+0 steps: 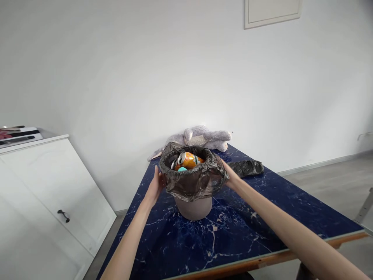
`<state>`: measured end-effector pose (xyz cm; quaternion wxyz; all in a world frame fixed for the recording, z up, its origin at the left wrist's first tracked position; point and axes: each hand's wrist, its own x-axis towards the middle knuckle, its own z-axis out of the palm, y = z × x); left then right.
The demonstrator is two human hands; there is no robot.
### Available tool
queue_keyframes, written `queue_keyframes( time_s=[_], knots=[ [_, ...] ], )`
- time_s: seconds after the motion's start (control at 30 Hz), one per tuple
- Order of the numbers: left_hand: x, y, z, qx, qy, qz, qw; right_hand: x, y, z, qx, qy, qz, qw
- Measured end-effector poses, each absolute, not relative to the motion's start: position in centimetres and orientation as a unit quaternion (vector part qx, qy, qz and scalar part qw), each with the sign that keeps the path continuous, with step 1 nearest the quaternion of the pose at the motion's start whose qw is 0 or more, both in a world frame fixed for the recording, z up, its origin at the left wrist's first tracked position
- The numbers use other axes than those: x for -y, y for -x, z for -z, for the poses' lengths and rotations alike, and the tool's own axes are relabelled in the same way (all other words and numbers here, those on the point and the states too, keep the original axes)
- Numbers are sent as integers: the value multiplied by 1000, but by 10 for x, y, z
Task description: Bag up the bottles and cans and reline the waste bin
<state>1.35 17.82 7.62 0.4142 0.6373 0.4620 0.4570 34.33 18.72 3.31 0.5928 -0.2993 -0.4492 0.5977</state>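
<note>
1. The bin (pixel 194 210) stands upright on the blue, white-veined worktop (pixel 180 252), between the two hands and a little beyond the wrists.
2. A dark bag (pixel 198 184) lines it, its edge folded over the rim and hanging loosely around the upper wall.
3. The left hand (pixel 156 186) is at the bag's left side, thumb up, fingers curled towards the plastic.
4. The right hand (pixel 229 177) is at the bag's right side, its fingers mostly hidden by the plastic.
5. The hands are apart, with the bin's mouth between them; whether either one grips the plastic, I cannot tell.
6. Inside the bag, between the hands, lie an orange can (pixel 190 160), a second can (pixel 174 164) partly hidden beside it, and something teal (pixel 182 169).
7. Beyond the right hand lies a dark plastic bundle (pixel 250 168); behind the bin, a grey plush toy (pixel 201 137) lies near the wall.
</note>
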Motion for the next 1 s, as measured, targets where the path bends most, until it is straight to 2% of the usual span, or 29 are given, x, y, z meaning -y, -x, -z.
queue_keyframes(
  time_s=[0.17,0.33,0.53,0.73,1.0],
  knots=[
    [-162,-21,-125,-385,-563,-503,531,-176,-377,-101,484,297,-615,547],
    [-142,-29,-159,-374,-546,-579,477,-157,-381,-149,533,310,-560,554],
    [-116,-38,-188,-360,-529,-631,439,-126,-380,-189,535,296,-495,617],
    [-77,-46,-215,-330,-518,-680,401,-96,-391,-200,509,293,-456,669],
    [-46,-33,-217,-330,-402,-751,407,-80,-426,-174,436,303,-422,734]
  ],
)
